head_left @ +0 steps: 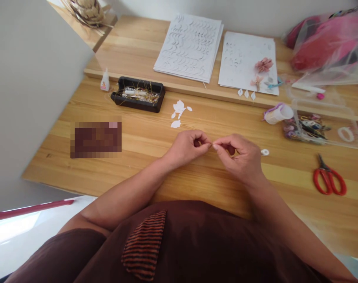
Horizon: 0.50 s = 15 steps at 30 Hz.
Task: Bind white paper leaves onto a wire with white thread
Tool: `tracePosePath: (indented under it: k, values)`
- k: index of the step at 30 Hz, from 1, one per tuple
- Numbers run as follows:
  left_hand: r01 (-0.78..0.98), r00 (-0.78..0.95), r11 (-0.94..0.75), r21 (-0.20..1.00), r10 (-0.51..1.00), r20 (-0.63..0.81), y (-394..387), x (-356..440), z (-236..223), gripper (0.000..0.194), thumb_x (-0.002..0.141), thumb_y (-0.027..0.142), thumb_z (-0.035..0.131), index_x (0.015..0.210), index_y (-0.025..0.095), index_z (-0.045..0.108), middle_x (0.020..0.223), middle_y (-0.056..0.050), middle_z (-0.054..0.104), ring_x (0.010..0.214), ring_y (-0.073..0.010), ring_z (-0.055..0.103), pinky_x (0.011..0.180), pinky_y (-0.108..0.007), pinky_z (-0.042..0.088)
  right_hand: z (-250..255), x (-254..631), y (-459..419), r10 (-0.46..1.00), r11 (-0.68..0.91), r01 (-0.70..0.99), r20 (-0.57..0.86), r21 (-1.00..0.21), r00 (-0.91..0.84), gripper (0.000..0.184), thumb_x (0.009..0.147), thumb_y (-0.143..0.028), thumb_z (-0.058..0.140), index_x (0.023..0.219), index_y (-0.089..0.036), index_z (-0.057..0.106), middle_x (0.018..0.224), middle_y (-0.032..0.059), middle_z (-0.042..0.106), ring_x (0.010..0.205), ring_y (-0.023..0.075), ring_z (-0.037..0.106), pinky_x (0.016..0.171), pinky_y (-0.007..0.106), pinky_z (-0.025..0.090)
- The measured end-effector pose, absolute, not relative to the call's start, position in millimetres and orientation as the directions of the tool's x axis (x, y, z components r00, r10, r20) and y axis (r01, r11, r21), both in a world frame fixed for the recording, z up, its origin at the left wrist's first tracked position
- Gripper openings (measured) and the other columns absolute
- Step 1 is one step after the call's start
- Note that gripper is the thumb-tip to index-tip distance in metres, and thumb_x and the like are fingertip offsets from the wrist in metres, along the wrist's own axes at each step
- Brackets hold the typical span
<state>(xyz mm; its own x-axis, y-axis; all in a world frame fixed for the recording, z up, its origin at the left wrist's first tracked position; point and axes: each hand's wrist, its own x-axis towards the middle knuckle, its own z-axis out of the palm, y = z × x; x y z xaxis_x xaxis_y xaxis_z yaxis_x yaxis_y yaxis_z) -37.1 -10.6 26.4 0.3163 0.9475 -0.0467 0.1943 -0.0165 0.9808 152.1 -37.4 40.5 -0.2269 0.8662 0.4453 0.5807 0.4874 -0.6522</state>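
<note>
Above the wooden table, my left hand (188, 147) and my right hand (240, 154) meet fingertip to fingertip, each in a pinch. Whatever is between the fingers is too small to make out. Several white leaf-shaped cutouts (179, 107) lie just beyond my left hand. Close by my right hand's outer side is a small round white piece (265, 152). Red-handled scissors (329, 177) rest farther right on the table.
A black tray (117, 99) of wire and bits stands at the back left, beside a small white bottle (105, 81). Paper stacks (187, 47) lie on the raised shelf. At right are a white cup (280, 114) and a clear plastic box (340, 141).
</note>
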Motion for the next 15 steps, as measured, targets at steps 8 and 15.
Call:
tracePosePath:
  k: [8, 15]
  values:
    - [0.030, 0.475, 0.128, 0.991, 0.871, -0.127, -10.7, -38.5, 24.6, 0.015, 0.080, 0.028, 0.073, 0.079, 0.014, 0.069, 0.070, 0.001, 0.064, 0.060, -0.0059, 0.049, 0.056, -0.020, 0.036, 37.5, 161.7, -26.1, 0.985, 0.162, 0.357, 0.131, -0.920, -0.110, 0.006, 0.083, -0.029, 0.079, 0.082, -0.023, 0.077, 0.075, 0.0013, 0.073, 0.062, 0.0132, 0.058, 0.057, 0.028, 0.045]
    - [-0.101, 0.498, 0.288, 0.952, 0.843, -0.203, -10.8, -38.8, 30.7, 0.023, 0.078, 0.036, 0.077, 0.080, 0.015, 0.068, 0.063, 0.003, 0.061, 0.050, -0.0046, 0.044, 0.049, -0.021, 0.034, 29.7, 162.3, -20.3, 0.940, -0.288, -0.064, -0.269, -0.955, -0.208, 0.028, 0.071, -0.042, 0.091, 0.076, -0.022, 0.073, 0.062, -0.0037, 0.060, 0.046, 0.0058, 0.041, 0.043, 0.023, 0.030]
